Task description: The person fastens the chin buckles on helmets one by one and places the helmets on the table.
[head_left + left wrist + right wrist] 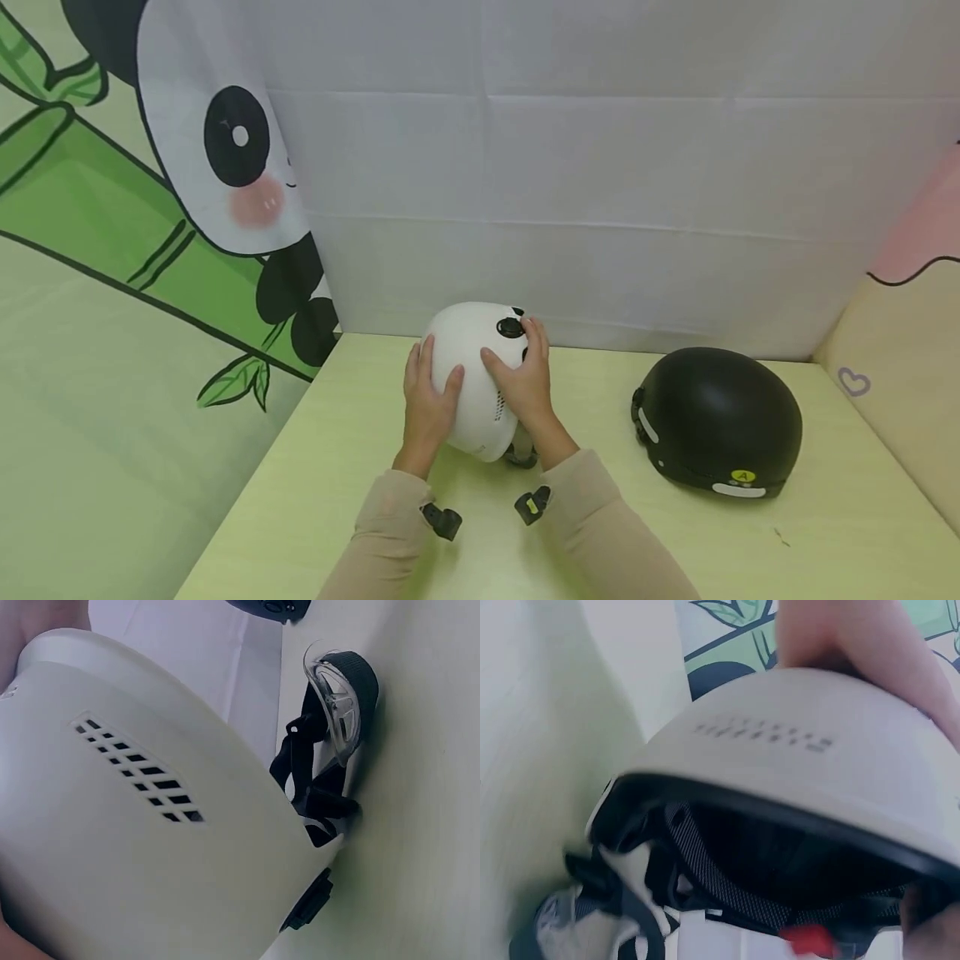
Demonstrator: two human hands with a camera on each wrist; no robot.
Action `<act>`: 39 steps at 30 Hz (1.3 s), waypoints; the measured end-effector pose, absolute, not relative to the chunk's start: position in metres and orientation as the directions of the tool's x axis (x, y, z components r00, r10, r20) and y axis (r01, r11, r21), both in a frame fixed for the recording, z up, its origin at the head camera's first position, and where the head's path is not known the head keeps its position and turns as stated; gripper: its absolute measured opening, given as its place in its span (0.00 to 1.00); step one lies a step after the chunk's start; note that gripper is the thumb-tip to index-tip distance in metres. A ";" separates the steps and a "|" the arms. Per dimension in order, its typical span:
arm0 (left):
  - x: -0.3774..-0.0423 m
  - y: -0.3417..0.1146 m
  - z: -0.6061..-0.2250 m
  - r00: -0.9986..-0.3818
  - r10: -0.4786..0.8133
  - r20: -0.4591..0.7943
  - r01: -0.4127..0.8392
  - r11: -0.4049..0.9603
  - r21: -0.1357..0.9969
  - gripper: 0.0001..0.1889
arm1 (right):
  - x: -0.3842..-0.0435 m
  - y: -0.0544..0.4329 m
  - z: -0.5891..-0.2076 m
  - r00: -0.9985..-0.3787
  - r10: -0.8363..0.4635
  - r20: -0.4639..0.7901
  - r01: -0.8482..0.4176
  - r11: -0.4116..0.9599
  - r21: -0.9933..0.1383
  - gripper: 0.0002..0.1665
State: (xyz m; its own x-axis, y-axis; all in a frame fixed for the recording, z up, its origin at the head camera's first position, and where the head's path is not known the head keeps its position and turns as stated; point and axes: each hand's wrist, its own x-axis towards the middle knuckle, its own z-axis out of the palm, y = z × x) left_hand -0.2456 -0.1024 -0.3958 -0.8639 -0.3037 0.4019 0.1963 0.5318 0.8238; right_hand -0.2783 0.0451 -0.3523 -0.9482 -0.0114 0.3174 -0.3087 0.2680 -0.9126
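A white helmet is held tilted on its side near the back of the table, its open side turned to the right. My left hand grips the shell from the left, thumb and fingers spread over it. With the thumb on the shell and fingers at the rim, my right hand holds the other side. The right wrist view shows the dark padded inside and a small red piece. Black straps with a chin cup hang out by the table. A black round knob sits on the shell.
A black helmet with a yellow round sticker rests on the table's right side. Behind the pale yellow table hangs a white cloth. A panda-printed cloth borders the left, and a beige one the right.
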 end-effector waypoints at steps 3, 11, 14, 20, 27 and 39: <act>-0.242 -0.102 -0.399 -0.859 -0.310 0.407 0.210 0.512 0.833 0.38 | -0.276 0.043 -0.353 -0.944 0.009 0.330 -0.317 0.247 -0.916 0.47; -0.236 -0.101 -0.413 -0.839 -0.337 0.428 0.268 0.428 0.863 0.38 | -0.267 0.035 -0.353 -0.941 0.028 0.338 -0.322 0.237 -0.917 0.46; -0.234 -0.101 -0.422 -0.840 -0.345 0.419 0.281 0.383 0.880 0.37 | -0.263 0.031 -0.353 -0.936 0.009 0.352 -0.337 0.266 -0.903 0.46; -0.230 -0.103 -0.434 -0.836 -0.350 0.422 0.309 0.337 0.890 0.36 | -0.257 0.023 -0.354 -0.925 -0.011 0.380 -0.367 0.284 -0.886 0.44; -0.227 -0.107 -0.439 -0.848 -0.331 0.413 0.308 0.326 0.894 0.36 | -0.252 0.020 -0.358 -0.926 0.003 0.377 -0.362 0.275 -0.891 0.43; -0.223 -0.127 -0.425 -0.873 -0.204 0.443 0.325 0.435 0.840 0.32 | -0.243 0.013 -0.362 -0.921 0.001 0.389 -0.379 0.215 -0.900 0.43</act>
